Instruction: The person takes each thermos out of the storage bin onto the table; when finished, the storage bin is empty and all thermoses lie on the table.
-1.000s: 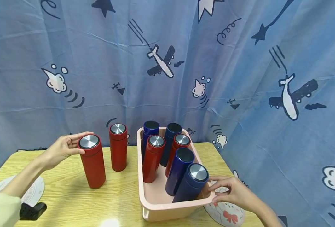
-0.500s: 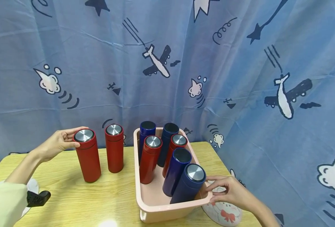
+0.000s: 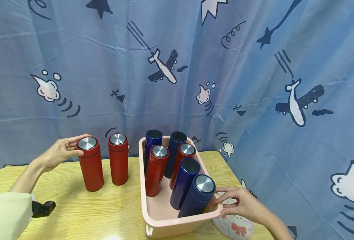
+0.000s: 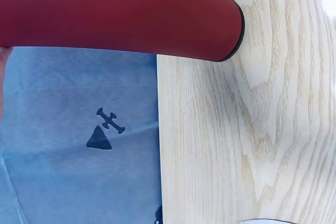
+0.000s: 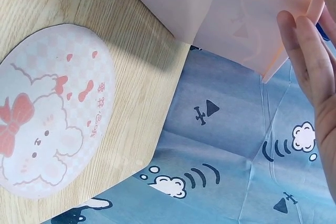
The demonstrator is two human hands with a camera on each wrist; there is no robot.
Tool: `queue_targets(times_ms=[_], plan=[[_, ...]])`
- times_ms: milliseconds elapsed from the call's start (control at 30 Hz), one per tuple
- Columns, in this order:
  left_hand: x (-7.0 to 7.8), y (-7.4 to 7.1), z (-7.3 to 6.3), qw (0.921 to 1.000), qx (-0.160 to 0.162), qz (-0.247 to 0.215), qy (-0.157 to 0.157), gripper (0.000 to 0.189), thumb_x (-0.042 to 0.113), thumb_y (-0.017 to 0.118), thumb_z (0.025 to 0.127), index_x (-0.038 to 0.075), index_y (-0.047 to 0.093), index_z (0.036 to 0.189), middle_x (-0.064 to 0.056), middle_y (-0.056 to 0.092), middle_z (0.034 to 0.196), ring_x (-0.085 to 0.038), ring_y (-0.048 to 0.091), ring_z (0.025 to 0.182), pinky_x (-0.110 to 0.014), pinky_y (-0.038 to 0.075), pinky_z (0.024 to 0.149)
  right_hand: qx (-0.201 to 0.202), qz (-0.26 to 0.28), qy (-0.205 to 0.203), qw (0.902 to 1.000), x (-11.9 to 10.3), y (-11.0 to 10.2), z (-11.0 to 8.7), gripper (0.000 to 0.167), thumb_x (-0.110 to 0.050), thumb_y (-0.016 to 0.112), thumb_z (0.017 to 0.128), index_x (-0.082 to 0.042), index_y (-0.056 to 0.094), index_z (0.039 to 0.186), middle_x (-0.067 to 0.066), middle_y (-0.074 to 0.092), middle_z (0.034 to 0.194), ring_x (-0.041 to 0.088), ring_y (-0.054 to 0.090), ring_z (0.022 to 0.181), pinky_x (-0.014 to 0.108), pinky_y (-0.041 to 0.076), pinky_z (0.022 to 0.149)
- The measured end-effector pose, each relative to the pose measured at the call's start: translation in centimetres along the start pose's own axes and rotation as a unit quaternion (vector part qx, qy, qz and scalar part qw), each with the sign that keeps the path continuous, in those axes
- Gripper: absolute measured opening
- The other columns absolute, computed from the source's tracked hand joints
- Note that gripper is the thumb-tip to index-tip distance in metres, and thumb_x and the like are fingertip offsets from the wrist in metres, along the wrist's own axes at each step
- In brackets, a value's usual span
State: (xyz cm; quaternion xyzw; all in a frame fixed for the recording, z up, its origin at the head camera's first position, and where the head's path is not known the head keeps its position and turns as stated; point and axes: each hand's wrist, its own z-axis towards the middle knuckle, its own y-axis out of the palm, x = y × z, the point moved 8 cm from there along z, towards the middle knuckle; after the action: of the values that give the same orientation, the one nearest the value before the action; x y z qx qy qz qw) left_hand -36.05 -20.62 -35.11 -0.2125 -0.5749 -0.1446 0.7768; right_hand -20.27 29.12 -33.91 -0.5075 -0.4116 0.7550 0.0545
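My left hand [image 3: 60,153] grips a red thermos flask [image 3: 92,170] near its silver-topped lid, thumb in front and fingers behind. The flask is upright at the table's left; its black-edged base shows in the left wrist view. A second red flask [image 3: 118,163] stands just right of it. My right hand [image 3: 239,203] holds the front right corner of a pink plastic bin [image 3: 165,224] by its rim. Inside the bin lean two red flasks, the nearer-left red flask [image 3: 156,176] among them, plus two glossy blue flasks and two dark blue flasks, including the front dark blue flask [image 3: 196,200].
A round mat with a bear and red bow [image 5: 47,114] lies on the wooden table [image 3: 114,210], partly under the bin's right side. A black strap or device [image 3: 43,209] sits at my left wrist. A blue printed curtain [image 3: 105,66] hangs behind the table.
The red flask in my left hand has moved back on the table, more level with the other red flask. My right hand keeps its hold on the bin. The head view has turned slightly right.
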Motion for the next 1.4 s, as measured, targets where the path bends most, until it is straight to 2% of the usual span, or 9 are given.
queue_targets(times_ms=[300, 433, 600, 733, 867, 1033, 1200, 1333, 1400], plan=[[0.0, -0.2, 0.1, 0.9981, 0.005, 0.048, -0.039, 0.06, 0.002, 0.059, 0.094, 0.002, 0.033, 0.148, 0.022, 0.058, 0.122, 0.006, 0.056, 0.11, -0.013, 0.047, 0.086, 0.003, -0.002, 0.008, 1.0, 0.1, 0.0, -0.1, 0.026, -0.023, 0.078, 0.078, -0.007, 0.075, 0.099, 0.027, 0.061, 0.119, 0.0, 0.054, 0.113, 0.028, 0.058, 0.069], [-0.1, -0.5, 0.0, 0.9961, 0.006, 0.065, -0.059, 0.062, 0.005, 0.06, 0.094, 0.0, 0.031, 0.148, 0.024, 0.057, 0.122, 0.009, 0.054, 0.111, -0.012, 0.046, 0.086, 0.005, -0.004, 0.003, 1.0, 0.1, 0.0, -0.2, 0.024, -0.022, 0.078, 0.079, -0.007, 0.075, 0.099, 0.026, 0.062, 0.118, -0.001, 0.054, 0.113, 0.029, 0.058, 0.065], [-0.5, -1.0, -0.6, 0.9942, 0.017, 0.07, -0.08, 0.062, 0.006, 0.061, 0.094, 0.002, 0.032, 0.148, 0.025, 0.057, 0.12, 0.011, 0.052, 0.11, -0.012, 0.046, 0.085, 0.008, -0.008, -0.009, 0.9999, 0.1, 0.1, -0.1, 0.026, -0.021, 0.079, 0.077, -0.007, 0.075, 0.098, 0.026, 0.063, 0.117, 0.001, 0.055, 0.112, 0.029, 0.058, 0.068], [-0.4, -1.2, -1.1, 0.9952, 0.016, 0.06, -0.075, 0.063, 0.003, 0.062, 0.092, 0.002, 0.033, 0.148, 0.025, 0.057, 0.121, 0.012, 0.051, 0.111, -0.012, 0.046, 0.086, 0.009, -0.018, -0.011, 0.9997, 0.0, 0.1, 0.0, 0.027, -0.023, 0.08, 0.076, -0.007, 0.076, 0.098, 0.025, 0.064, 0.116, 0.002, 0.056, 0.112, 0.028, 0.058, 0.068], [0.3, -1.5, -1.6, 0.9977, 0.02, 0.039, -0.051, 0.062, -0.002, 0.06, 0.092, 0.002, 0.034, 0.148, 0.025, 0.055, 0.125, 0.012, 0.05, 0.113, -0.012, 0.046, 0.088, 0.013, -0.022, -0.01, 0.9996, -0.1, 0.0, -0.1, 0.025, -0.023, 0.079, 0.077, -0.008, 0.076, 0.098, 0.024, 0.064, 0.116, 0.001, 0.055, 0.112, 0.029, 0.058, 0.065], [1.0, -2.6, -3.0, 0.996, 0.061, 0.051, -0.04, 0.056, -0.001, 0.058, 0.094, 0.006, 0.039, 0.146, 0.025, 0.057, 0.124, 0.008, 0.055, 0.111, -0.01, 0.046, 0.086, 0.013, -0.021, -0.013, 0.9996, -0.1, -0.1, -0.1, 0.023, -0.02, 0.078, 0.079, -0.007, 0.076, 0.098, 0.024, 0.064, 0.115, -0.001, 0.055, 0.113, 0.029, 0.058, 0.062], [1.1, -3.7, -4.4, 0.9881, 0.113, 0.083, -0.063, 0.052, 0.003, 0.061, 0.093, 0.012, 0.046, 0.143, 0.029, 0.059, 0.118, 0.012, 0.055, 0.105, -0.007, 0.045, 0.081, 0.007, -0.02, -0.004, 0.9998, 0.1, 0.0, 0.0, 0.024, -0.021, 0.078, 0.079, -0.007, 0.076, 0.099, 0.025, 0.064, 0.116, -0.002, 0.054, 0.113, 0.029, 0.058, 0.063], [1.6, -3.6, -5.4, 0.9881, 0.131, 0.051, -0.062, 0.048, 0.001, 0.061, 0.093, 0.015, 0.053, 0.138, 0.026, 0.062, 0.116, 0.009, 0.059, 0.103, -0.008, 0.047, 0.08, 0.008, -0.014, -0.003, 0.9999, 0.2, 0.0, 0.0, 0.024, -0.019, 0.078, 0.079, -0.006, 0.076, 0.099, 0.026, 0.063, 0.116, -0.003, 0.053, 0.113, 0.029, 0.058, 0.064], [1.9, -3.3, -5.8, 0.9891, 0.138, 0.014, -0.048, 0.045, -0.002, 0.06, 0.092, 0.016, 0.057, 0.133, 0.022, 0.065, 0.115, 0.006, 0.061, 0.102, -0.01, 0.048, 0.081, 0.009, -0.013, -0.002, 0.9999, 0.2, 0.1, 0.0, 0.024, -0.019, 0.078, 0.079, -0.006, 0.076, 0.099, 0.027, 0.063, 0.116, -0.003, 0.054, 0.112, 0.029, 0.058, 0.064]])
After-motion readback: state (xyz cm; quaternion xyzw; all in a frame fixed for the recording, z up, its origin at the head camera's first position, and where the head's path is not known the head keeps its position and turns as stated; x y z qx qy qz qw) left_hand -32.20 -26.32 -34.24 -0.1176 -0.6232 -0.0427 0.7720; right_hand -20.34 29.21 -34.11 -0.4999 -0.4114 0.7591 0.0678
